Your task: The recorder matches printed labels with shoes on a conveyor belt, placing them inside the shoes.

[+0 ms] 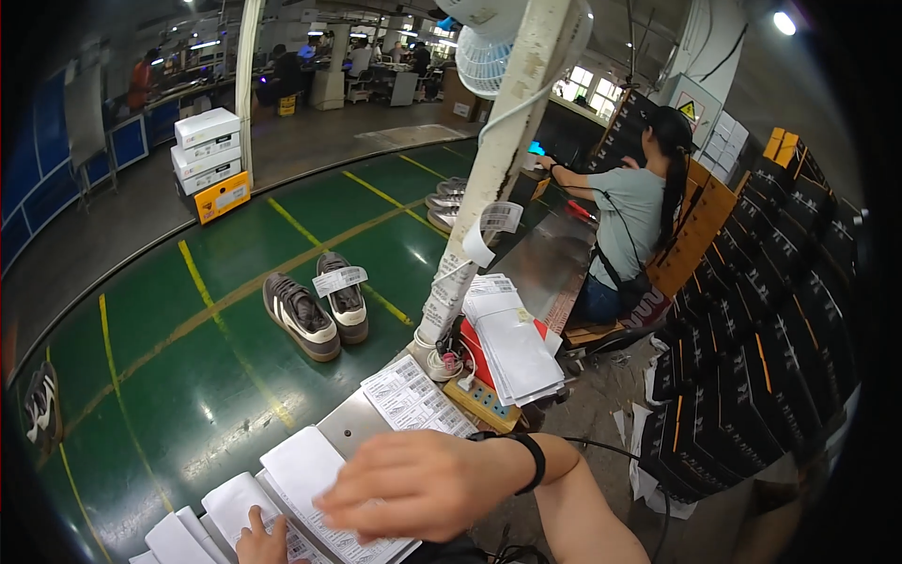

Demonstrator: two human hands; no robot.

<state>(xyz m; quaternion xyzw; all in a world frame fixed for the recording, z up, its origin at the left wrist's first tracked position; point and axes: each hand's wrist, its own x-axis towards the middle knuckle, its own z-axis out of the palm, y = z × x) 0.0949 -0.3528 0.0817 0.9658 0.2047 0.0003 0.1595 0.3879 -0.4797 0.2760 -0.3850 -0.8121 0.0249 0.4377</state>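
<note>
White paper sheets (301,479) lie fanned at the lower edge, directly beneath the right hand (418,484), which hovers flat with fingers spread, grasping nothing. Just below, the left hand (263,543) presses fingertips onto the same sheets, holding nothing. Beyond them sit a printed label sheet (413,399) and a paper stack (512,343). Farther out, grey sneakers (315,308) rest on the green belt (188,376).

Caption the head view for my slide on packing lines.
Right hand and left hand sort white paper sheets beside a green conveyor carrying grey sneakers.
</note>
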